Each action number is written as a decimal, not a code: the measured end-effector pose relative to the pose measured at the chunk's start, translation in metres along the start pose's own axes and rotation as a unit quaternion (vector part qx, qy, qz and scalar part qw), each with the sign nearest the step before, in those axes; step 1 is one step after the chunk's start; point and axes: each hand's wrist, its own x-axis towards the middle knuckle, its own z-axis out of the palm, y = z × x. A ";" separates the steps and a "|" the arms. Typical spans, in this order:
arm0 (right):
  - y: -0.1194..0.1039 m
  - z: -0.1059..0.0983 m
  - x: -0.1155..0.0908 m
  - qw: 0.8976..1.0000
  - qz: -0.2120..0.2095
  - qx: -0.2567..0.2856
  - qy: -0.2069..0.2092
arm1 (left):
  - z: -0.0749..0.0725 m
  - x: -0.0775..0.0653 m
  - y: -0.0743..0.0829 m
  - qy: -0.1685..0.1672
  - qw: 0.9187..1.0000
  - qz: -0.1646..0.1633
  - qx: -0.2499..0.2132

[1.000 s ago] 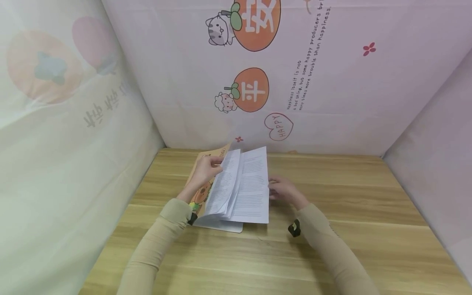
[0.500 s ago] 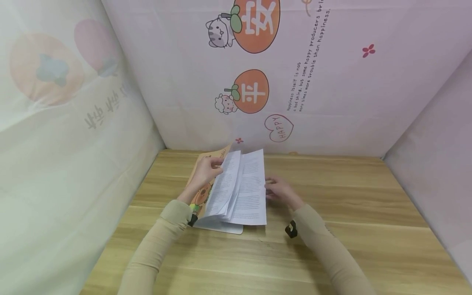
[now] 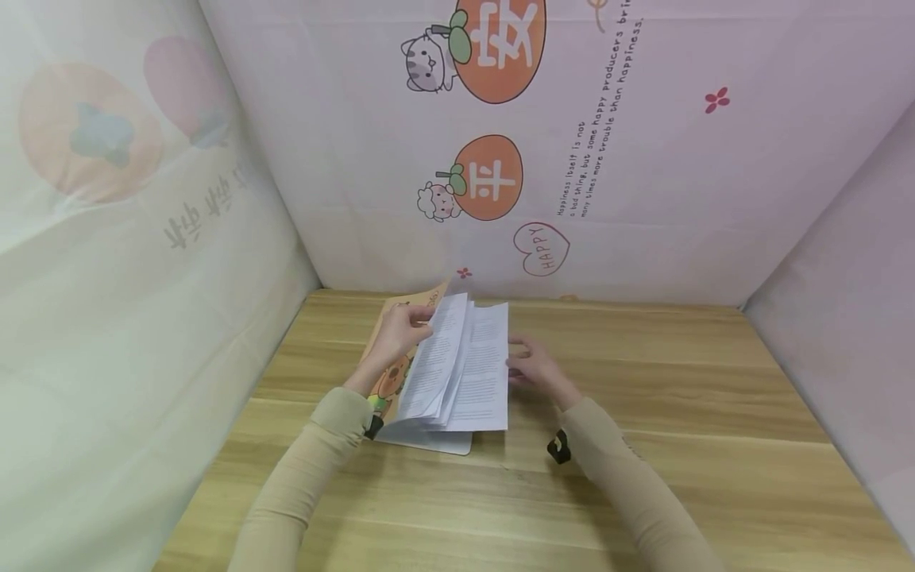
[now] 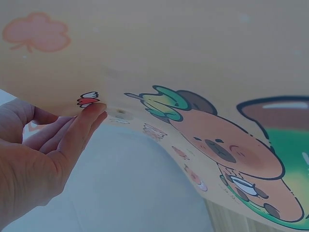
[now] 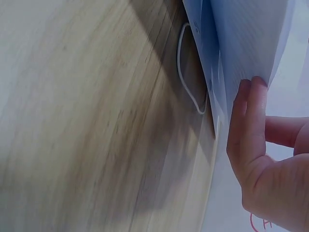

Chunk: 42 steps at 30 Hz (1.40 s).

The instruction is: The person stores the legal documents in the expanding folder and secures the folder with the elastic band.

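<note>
An orange cartoon-printed folder [image 3: 391,377] lies toward the back left of the table, its front cover lifted. My left hand [image 3: 400,327] pinches the cover's raised edge between thumb and fingers. The left wrist view shows the cover's capybara print [image 4: 217,142] and my left hand [image 4: 43,150] at its edge. Printed paper sheets [image 3: 482,373] stand partly inside the folder, fanned and tilted. Their right edge is held by my right hand [image 3: 539,372], whose fingers reach partly behind the paper. In the right wrist view, the fingertips of my right hand [image 5: 270,150] touch the sheets [image 5: 246,43].
The wooden table [image 3: 643,373] extends to the right and front. Printed white cloth [image 3: 629,254] hangs close behind the folder, with more cloth [image 3: 179,318] at the left. A white rounded edge [image 5: 179,67] shows beneath the sheets.
My right hand has moved a little to the left, and the sheets' right edge has shifted left with it, further over the folder. My left hand and the cover have barely moved.
</note>
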 end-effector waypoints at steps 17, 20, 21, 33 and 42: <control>0.000 0.018 0.010 0.998 0.001 0.044 -0.046 | -0.001 0.003 -0.001 -0.003 1.000 0.000 -0.003; 0.000 0.022 0.012 0.998 0.001 0.042 -0.054 | -0.001 0.004 -0.001 -0.002 1.000 -0.001 -0.004; 0.000 0.023 0.013 0.998 0.001 0.043 -0.056 | -0.001 0.004 -0.001 -0.001 1.000 -0.001 -0.005; -0.003 0.037 0.019 0.995 0.006 0.067 -0.068 | 0.002 0.004 -0.002 0.001 1.000 0.003 -0.003; -0.004 0.043 0.022 0.994 0.024 0.080 -0.072 | 0.000 0.003 -0.001 0.001 1.000 0.004 0.001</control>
